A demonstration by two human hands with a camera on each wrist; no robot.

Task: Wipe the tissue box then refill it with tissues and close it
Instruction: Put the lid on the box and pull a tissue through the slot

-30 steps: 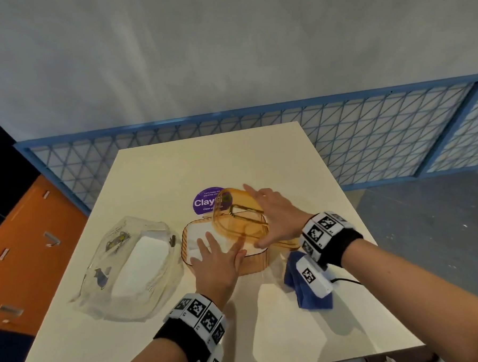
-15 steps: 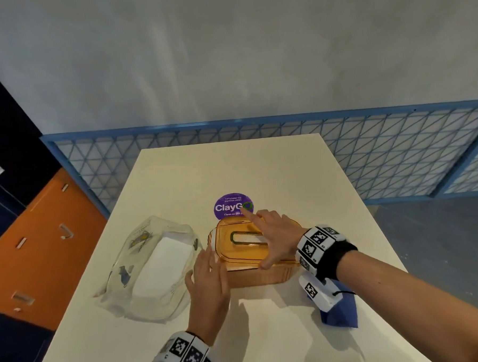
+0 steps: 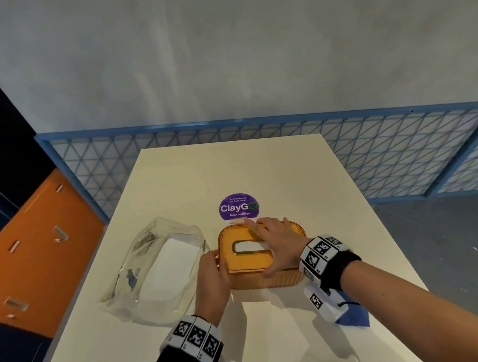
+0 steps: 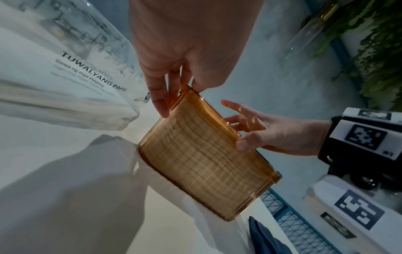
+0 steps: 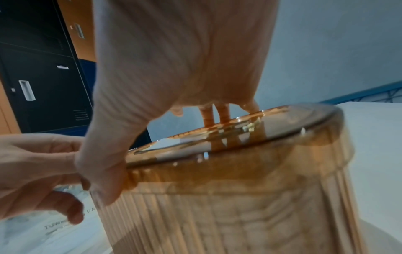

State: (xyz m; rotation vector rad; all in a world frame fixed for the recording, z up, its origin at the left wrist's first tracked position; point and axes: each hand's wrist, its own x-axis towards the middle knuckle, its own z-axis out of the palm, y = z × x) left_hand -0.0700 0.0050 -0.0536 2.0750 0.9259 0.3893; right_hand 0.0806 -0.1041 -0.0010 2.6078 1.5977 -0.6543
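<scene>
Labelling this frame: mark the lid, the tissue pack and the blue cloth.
lid (image 3: 245, 262): head view, bare top below the slot.
tissue pack (image 3: 165, 267): head view, white tissue stack inside the clear wrapper.
blue cloth (image 3: 356, 319): head view, corner showing under the right wrist.

The head view looks forward and down across the surface (image 3: 259, 166) from above. Each wrist view sits close and low beside the tissue box (image 4: 206, 154), the left facing its ribbed side, the right its lid edge; all three share the box.

A purple round sticker (image 3: 238, 207) on the table reads "ClayGo"; the clear tissue pack (image 4: 71, 68) reads "TUWALYANG PAPE".
</scene>
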